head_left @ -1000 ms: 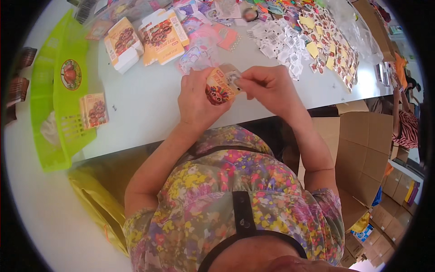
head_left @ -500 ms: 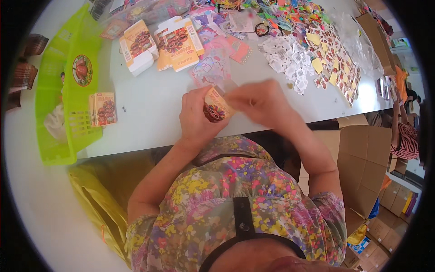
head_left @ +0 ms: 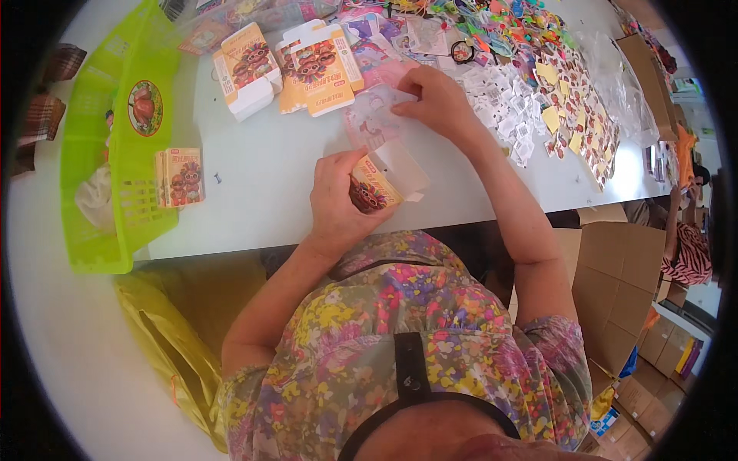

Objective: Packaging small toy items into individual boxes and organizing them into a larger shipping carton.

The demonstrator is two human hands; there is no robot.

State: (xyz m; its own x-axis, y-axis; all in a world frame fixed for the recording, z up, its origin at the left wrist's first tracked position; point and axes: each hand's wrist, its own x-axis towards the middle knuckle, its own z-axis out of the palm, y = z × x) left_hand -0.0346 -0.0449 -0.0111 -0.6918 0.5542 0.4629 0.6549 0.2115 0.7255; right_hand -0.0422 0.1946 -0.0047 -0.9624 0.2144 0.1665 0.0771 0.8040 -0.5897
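Note:
A small orange box (head_left: 371, 187) with cartoon figures is gripped by my left hand (head_left: 337, 198), fingers and thumb around its sides. Its pale flap (head_left: 406, 170) stands open to the right. My right hand (head_left: 440, 104) is over the pink printed plastic packets (head_left: 373, 119), its thumb and index finger apart at their edge. Whether the fingertips touch a packet, I cannot tell. Beyond my left hand lie flattened or part-folded orange boxes (head_left: 319, 69) and another carton (head_left: 247, 73) with a white end.
To the left stands a green plastic basket (head_left: 115, 223), with closed orange boxes (head_left: 181, 178) against it. White printed slips (head_left: 507, 107), brown-dotted stickers (head_left: 588, 138) and colourful bands (head_left: 507, 27) cover the far right. An open cardboard box (head_left: 615, 269) is beside me.
My right hand has left the orange box and moved up and away to the pink packets. The box's flap now shows standing open. My left hand still holds the box.

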